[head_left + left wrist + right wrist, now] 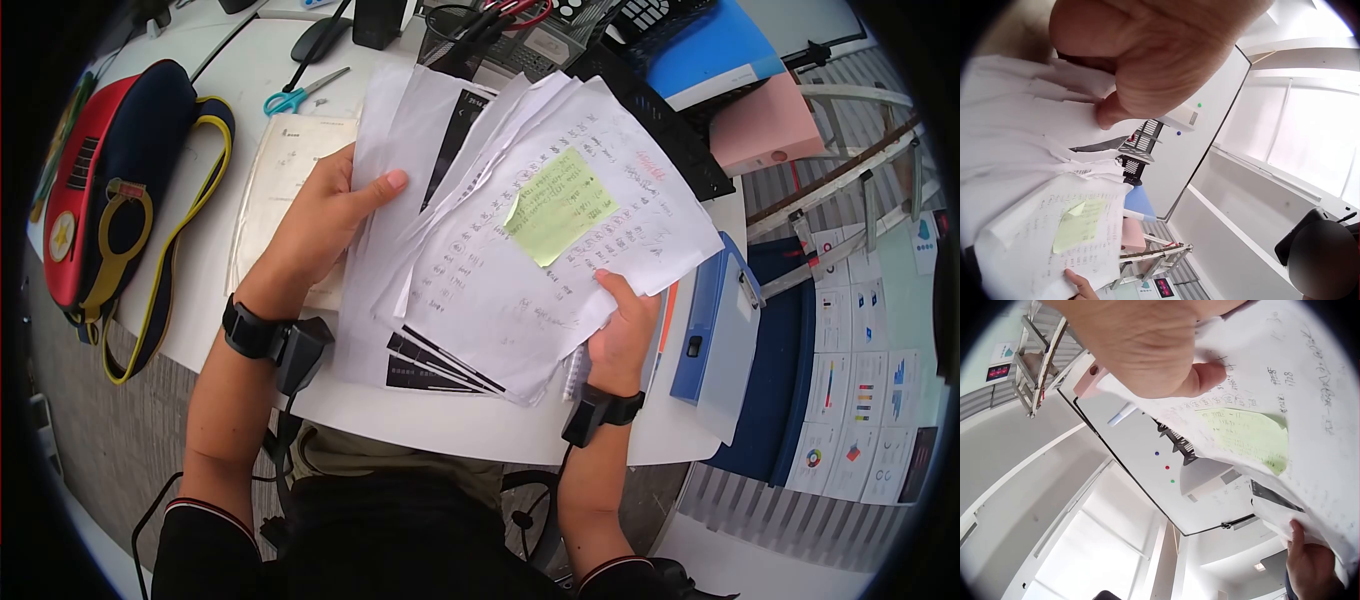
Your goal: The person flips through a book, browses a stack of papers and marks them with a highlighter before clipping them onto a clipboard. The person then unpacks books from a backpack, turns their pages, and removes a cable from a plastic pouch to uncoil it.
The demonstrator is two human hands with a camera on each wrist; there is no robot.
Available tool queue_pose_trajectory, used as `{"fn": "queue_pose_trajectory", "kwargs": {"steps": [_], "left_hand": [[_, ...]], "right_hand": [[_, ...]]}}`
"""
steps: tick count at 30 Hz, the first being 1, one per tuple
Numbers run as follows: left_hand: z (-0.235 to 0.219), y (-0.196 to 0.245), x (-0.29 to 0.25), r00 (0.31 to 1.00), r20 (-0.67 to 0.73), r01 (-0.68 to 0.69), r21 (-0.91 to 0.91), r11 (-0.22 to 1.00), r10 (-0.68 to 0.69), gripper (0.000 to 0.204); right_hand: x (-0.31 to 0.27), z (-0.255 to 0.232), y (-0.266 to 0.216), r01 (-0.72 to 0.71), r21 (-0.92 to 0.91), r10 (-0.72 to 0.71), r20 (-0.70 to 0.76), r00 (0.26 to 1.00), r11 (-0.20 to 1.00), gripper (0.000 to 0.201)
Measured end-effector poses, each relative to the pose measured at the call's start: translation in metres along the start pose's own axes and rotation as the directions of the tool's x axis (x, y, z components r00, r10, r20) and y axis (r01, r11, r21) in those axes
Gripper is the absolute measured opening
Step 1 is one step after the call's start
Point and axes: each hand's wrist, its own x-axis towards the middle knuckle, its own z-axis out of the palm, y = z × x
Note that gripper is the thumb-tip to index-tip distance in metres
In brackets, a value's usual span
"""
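Observation:
Both hands hold a fanned stack of loose papers point(480, 290) above the desk. The top sheet carries handwriting and a green sticky note point(562, 208), also visible in the left wrist view. The left hand point(325, 220) grips the stack's left side, thumb on top of a white sheet and fingers hidden beneath. At the lower right edge the right hand point(625, 335) pinches the written sheets, its thumb on top. Dark printed strips point(430, 370) show on sheets under the top one. The right wrist view shows the right hand's thumb point(1207, 378) pressing on the written sheet.
Left of the papers lie a cream booklet point(290, 150), teal scissors point(290, 100) and a red and navy bag point(120, 190) with a yellow-edged strap. Behind are a mouse point(320, 40) and black racks. Blue point(710, 50) and pink folders point(765, 125) and a blue clipboard case point(708, 320) stand right.

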Motion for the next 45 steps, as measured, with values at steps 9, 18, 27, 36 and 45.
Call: {"fn": "queue_pose_trajectory", "kwargs": {"steps": [9, 18, 27, 36, 45], "left_hand": [[-0.001, -0.003, 0.003, 0.998, -0.014, -0.063, -0.031, 0.998, 0.062, 0.042], [0.005, 0.003, -0.001, 0.995, -0.046, -0.087, -0.003, 0.996, 0.087, 0.051], [0.002, 0.000, 0.001, 0.994, -0.099, -0.057, -0.027, 0.998, 0.054, 0.041], [0.001, -0.001, 0.002, 0.989, -0.131, -0.084, -0.073, 0.994, 0.074, 0.038], [-0.004, -0.005, 0.004, 0.991, -0.080, -0.120, -0.121, 0.985, 0.111, 0.039]], "right_hand": [[0.001, -0.019, 0.003, -0.088, 0.127, 0.082, 0.050, 0.995, 0.988, 0.059], [-0.001, -0.008, 0.003, -0.052, 0.033, 0.050, 0.072, 0.996, 0.998, 0.057], [0.001, -0.003, 0.004, 0.021, -0.022, -0.021, -0.005, 1.000, 1.000, 0.054], [0.004, -0.013, 0.001, 0.039, 0.099, -0.038, -0.011, 0.999, 0.994, 0.061], [0.001, -0.012, -0.001, -0.045, 0.298, -0.013, 0.189, 0.982, 0.953, 0.014]]}}
